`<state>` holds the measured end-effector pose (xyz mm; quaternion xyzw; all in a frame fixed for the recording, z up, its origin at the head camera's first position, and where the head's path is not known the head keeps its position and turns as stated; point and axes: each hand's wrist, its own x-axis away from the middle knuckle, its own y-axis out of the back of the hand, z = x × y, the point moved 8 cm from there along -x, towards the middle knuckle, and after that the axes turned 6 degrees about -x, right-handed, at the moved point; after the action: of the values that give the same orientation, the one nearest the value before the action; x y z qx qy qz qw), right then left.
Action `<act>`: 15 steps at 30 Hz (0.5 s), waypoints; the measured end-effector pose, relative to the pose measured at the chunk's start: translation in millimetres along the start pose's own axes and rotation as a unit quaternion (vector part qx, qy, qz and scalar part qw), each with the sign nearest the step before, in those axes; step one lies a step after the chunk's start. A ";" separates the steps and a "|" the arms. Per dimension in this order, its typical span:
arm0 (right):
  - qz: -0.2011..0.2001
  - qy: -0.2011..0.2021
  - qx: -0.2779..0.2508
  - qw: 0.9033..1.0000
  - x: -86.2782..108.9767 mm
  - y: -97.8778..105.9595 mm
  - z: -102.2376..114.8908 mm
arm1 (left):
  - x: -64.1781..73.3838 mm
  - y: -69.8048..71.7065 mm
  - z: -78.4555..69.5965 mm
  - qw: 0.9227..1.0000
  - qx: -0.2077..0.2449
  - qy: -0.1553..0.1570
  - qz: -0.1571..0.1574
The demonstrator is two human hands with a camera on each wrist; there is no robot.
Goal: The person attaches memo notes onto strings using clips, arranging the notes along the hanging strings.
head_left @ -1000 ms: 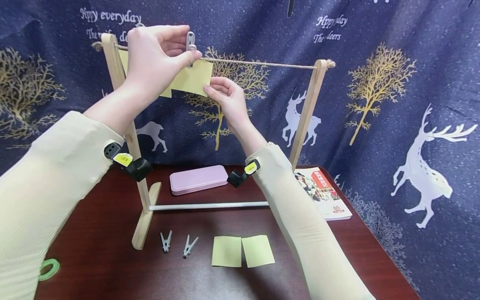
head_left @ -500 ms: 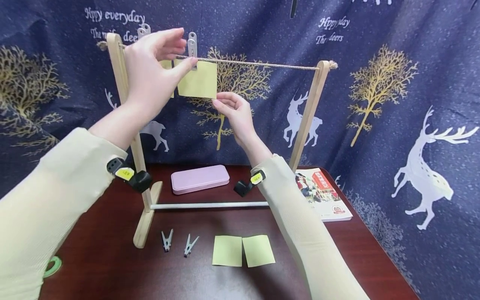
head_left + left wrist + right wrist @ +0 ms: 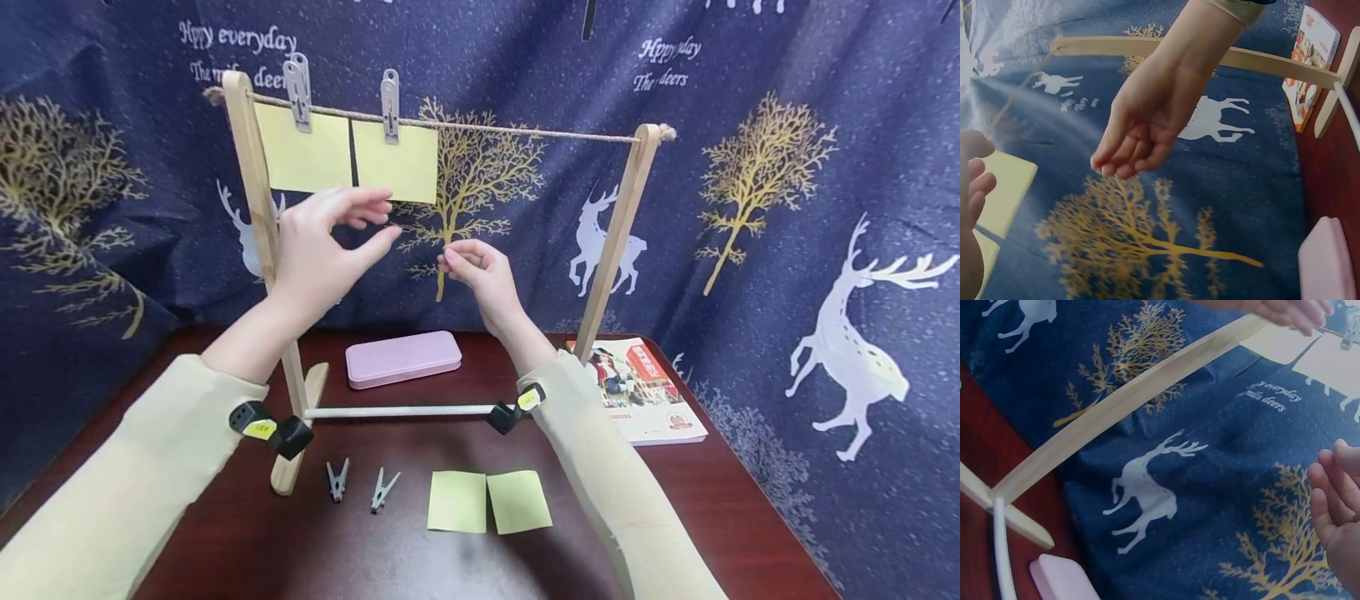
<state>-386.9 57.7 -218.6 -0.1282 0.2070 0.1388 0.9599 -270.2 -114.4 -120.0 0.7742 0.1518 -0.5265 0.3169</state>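
Two yellow sticky notes hang side by side from the rope (image 3: 510,128), the left note (image 3: 303,158) by one grey clothespin (image 3: 297,90) and the right note (image 3: 397,171) by another clothespin (image 3: 390,104). Just below them is my left hand (image 3: 318,250), thumb and fingers apart with nothing between them. Lower and to the right, my right hand (image 3: 483,283) hovers with loosely bent fingers and holds nothing; the left wrist view shows this hand (image 3: 1154,115) away from the notes. On the table lie two clothespins (image 3: 337,481) and two more sticky notes (image 3: 457,502).
The rope runs between two wooden posts (image 3: 618,242), joined low down by a white rod (image 3: 405,412). Behind the rod is a pink case (image 3: 403,360). A book (image 3: 645,392) lies by the right post. A dark printed cloth (image 3: 750,350) hangs behind the table.
My left hand has let go of the right-hand clothespin and come down. My right hand has released the note's corner and dropped lower. Both hanging notes are now uncovered.
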 end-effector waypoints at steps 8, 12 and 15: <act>-0.007 -0.027 -0.008 1.000 23.2 18.1 -33.3 | 47.9 -20.8 35.3 0.997 0.025 0.049 0.059; -0.014 -0.042 -0.001 0.999 37.9 28.0 -49.1 | 75.4 -28.7 53.0 0.991 0.049 0.090 0.087; -0.015 -0.053 0.002 0.998 48.3 32.4 -60.1 | 94.7 -33.5 65.4 0.984 0.075 0.121 0.106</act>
<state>-376.7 79.9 -298.6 -0.1220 0.1543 0.1306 0.9717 -298.4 -141.1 -233.4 0.8653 0.0664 -0.4024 0.2914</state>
